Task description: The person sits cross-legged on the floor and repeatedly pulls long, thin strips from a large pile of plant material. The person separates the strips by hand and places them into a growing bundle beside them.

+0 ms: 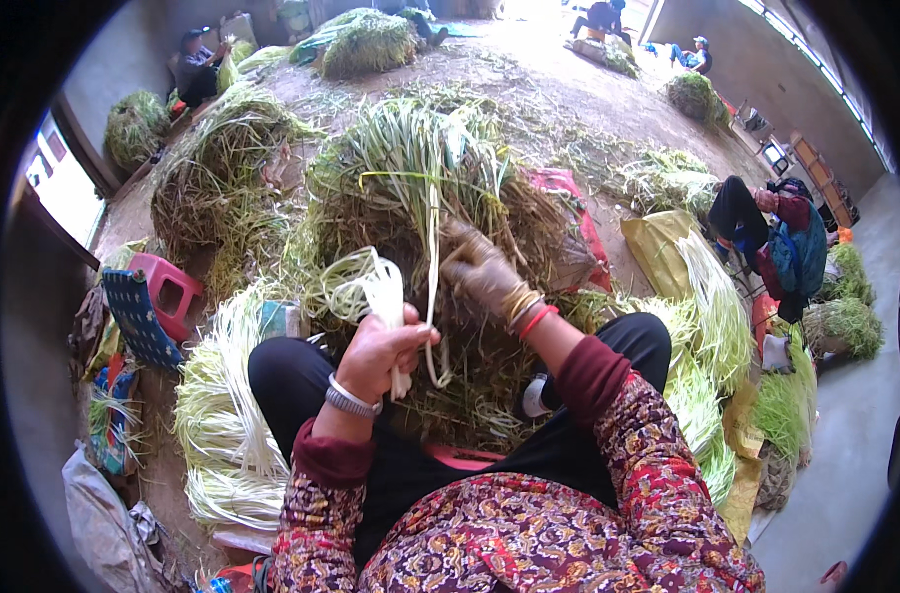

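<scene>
My left hand grips a bunch of pale, looped vegetable stems, their white ends showing below the fist. Between its thumb and forefinger passes one long pale stalk, with a yellowed leaf crossing its upper part. My right hand is blurred, just right of that stalk and in front of the heap; whether its fingers hold anything cannot be made out. Beyond both hands rises a large heap of long-leaved green stalks with brown, dry lower parts.
Pale stripped stems lie at my left, with more pale stems at my right. A pink plastic stool and a blue patterned board stand left. Another person sits right; several others sit farther back near green heaps.
</scene>
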A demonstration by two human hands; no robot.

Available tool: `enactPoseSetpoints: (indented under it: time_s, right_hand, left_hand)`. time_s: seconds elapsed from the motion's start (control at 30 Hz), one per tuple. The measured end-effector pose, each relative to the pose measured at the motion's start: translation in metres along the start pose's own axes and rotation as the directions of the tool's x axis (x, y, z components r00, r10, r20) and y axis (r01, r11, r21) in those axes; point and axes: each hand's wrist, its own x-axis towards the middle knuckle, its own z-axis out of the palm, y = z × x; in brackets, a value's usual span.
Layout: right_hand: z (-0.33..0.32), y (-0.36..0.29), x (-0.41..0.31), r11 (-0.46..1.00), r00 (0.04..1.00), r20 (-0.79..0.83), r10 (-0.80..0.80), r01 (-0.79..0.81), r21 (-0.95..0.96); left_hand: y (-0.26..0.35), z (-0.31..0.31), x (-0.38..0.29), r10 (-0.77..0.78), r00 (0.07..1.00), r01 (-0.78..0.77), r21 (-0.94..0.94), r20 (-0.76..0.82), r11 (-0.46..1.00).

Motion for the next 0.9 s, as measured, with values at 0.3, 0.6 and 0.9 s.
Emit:
enactPoseSetpoints:
  time_s: [0.3,0.6,0.9]
  right_hand:
    - [-0.121,0.015,-0.008,0.996,0.783,-0.617,0.08,-0.034,0.085]
    - [0.049,-0.013,-0.085,0.931,0.942,0.282,0.183,-0.258,0.257]
    - [0.014,0.153,-0.145,0.45,0.714,0.277,0.643,-0.06,-0.891]
  left_hand:
    - [0.027,-0.058,-0.021,0.307,0.93,-0.353,-0.26,-0.204,0.899]
    - [0.004,-0.017,0.013,0.189,0.967,-0.202,-0.06,-0.17,0.978]
    - [0.015,-0.028,0.019,0.323,0.885,-0.356,-0.042,-0.336,0.933]
